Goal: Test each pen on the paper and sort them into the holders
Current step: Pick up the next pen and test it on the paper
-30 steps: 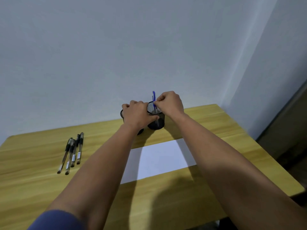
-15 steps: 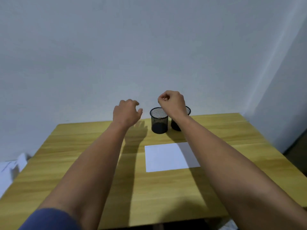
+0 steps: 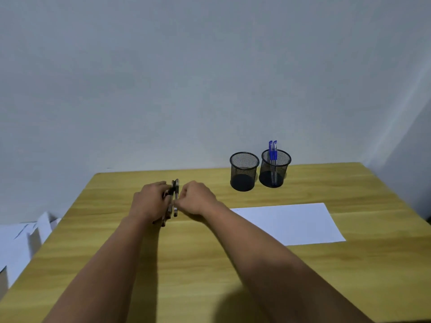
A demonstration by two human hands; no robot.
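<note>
Several black pens [image 3: 175,188] lie together on the left part of the wooden table [image 3: 210,264]. My left hand [image 3: 149,201] curls its fingers over the bunch from the left. My right hand [image 3: 197,199] pinches one black pen from the right, and both hands hide most of the pens. Two black mesh holders stand at the back. The left holder [image 3: 244,176] has nothing in it. The right holder [image 3: 279,169] carries two blue pens [image 3: 272,152] standing upright. A white sheet of paper [image 3: 289,223] lies flat in front of the holders, right of my hands.
A pale wall rises directly behind the table's far edge. White sheets or cloth [image 3: 23,238] lie below the table's left edge. The table's right edge runs close to a corner of the room.
Both hands left the holders and came down to the black pens on the left. My view swung left, so the holders and the paper now sit on the right.
</note>
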